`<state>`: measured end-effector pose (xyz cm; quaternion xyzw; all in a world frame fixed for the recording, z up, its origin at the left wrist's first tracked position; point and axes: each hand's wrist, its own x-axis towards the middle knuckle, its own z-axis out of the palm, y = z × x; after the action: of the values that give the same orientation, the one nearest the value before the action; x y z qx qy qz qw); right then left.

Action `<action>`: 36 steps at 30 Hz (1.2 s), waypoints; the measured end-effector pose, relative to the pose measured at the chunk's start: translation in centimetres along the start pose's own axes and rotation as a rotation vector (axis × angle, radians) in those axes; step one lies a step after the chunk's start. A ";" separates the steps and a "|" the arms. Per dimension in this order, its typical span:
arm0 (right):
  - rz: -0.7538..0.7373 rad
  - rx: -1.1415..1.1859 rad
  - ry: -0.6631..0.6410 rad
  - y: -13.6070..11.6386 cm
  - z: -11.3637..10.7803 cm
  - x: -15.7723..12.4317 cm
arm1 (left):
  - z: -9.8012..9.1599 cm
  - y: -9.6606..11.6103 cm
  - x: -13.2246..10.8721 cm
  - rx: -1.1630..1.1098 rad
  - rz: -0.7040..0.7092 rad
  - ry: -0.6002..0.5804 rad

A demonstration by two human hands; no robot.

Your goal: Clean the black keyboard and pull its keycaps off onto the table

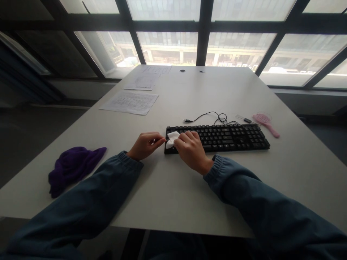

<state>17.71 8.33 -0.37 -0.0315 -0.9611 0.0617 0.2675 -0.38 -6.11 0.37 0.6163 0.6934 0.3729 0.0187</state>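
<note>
Right fingers pinched on a white cloth over the keyboard, left fingers together by its edge

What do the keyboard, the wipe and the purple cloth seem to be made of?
Keyboard: probably hard plastic, black and dull, judging by its crisp, separate keys.
Wipe: paper tissue or thin fabric, matte white, bunching softly; can't tell which.
Purple cloth: likely plush fabric, matte, slumping in soft folds; fibre unclear.
</note>
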 end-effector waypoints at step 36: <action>-0.011 0.032 -0.050 0.0 0.7 0.0 | 0.2 0.0 0.2 -0.042 -0.011 -0.041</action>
<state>17.32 8.25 -0.94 -0.0203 -0.9665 0.0764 0.2443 -0.32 -5.85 0.26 0.6194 0.6883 0.3746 0.0476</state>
